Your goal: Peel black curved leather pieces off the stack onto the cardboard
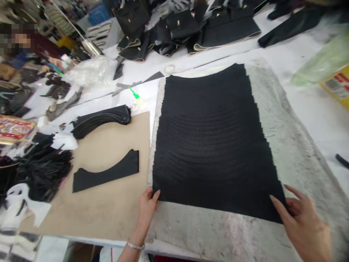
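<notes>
Many black leather-like pieces with curved edges lie overlapped in a fanned row [207, 145] on a grey board [207, 233]. My left hand [148, 203] pinches the near left corner of the closest piece between thumb and fingers. At the near right corner, my right hand [302, 214] grips the same piece, thumb on top and some fingers hidden underneath. To the left, a single curved black piece [109, 174] rests on a tan board [109, 214]. Beyond it is a thick stack of similar curved pieces [102, 120].
Black bag parts [185, 29] are heaped along the far side. Black strips [46, 167] pile up at the left beside white scraps [19, 200]. A green-handled tool [135, 94], a tape ring [169, 68] and a clear plastic bag [92, 71] lie beyond the boards. Another person is at far left.
</notes>
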{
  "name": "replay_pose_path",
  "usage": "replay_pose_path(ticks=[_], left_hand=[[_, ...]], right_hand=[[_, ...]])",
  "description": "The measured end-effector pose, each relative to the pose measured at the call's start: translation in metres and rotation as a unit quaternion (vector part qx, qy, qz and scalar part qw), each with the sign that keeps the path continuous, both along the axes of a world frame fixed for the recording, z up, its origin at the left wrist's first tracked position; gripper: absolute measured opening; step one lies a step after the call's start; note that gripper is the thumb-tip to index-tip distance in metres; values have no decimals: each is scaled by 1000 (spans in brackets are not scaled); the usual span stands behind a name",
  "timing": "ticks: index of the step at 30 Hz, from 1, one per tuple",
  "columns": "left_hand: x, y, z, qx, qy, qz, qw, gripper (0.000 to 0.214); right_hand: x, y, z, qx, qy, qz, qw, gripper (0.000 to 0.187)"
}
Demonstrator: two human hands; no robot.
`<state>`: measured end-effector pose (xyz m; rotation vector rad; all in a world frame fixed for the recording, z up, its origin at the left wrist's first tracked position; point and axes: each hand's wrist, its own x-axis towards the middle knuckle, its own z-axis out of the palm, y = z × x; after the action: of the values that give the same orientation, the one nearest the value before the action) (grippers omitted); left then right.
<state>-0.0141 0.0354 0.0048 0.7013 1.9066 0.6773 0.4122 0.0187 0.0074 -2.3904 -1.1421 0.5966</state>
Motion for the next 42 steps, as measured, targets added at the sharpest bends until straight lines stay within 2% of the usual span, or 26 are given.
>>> replay_pose_path(ticks=[6,12,15,18,20,23,27,30,34,39,42], left_hand=[[-1,-2,-3,3,10,5,1000,33],[-6,-6,-11,-2,25,-16,1000,33],[-4,-8,-4,2,128,-54,990,33],[5,-8,12,30,310,-105,944,41],[14,-8,21,106,370,-159,909,46],[27,-6,20,238,348,-273,864,40],[36,-4,0,285,338,-370,817,38],[37,-5,-13,300,367,-397,786,36],[37,-6,-20,313,408,-413,752,32],[42,-7,-23,303,440,-411,739,32],[46,-11,-14,283,459,-405,738,32]], right_hand=[[0,-1,-8,12,-3,6,1000,68],[-4,3,2,0,-11,16,1000,74],[-6,5,6,18,-20,35,999,66],[-5,3,6,33,-18,50,998,58],[-4,2,6,45,-11,58,997,53],[-2,0,4,47,-3,64,997,46],[0,-1,1,48,3,62,997,41],[1,-2,0,38,10,63,997,37],[3,-2,-2,20,15,78,997,32],[2,-1,1,24,-5,82,996,33],[-1,-9,8,28,-69,99,992,40]])
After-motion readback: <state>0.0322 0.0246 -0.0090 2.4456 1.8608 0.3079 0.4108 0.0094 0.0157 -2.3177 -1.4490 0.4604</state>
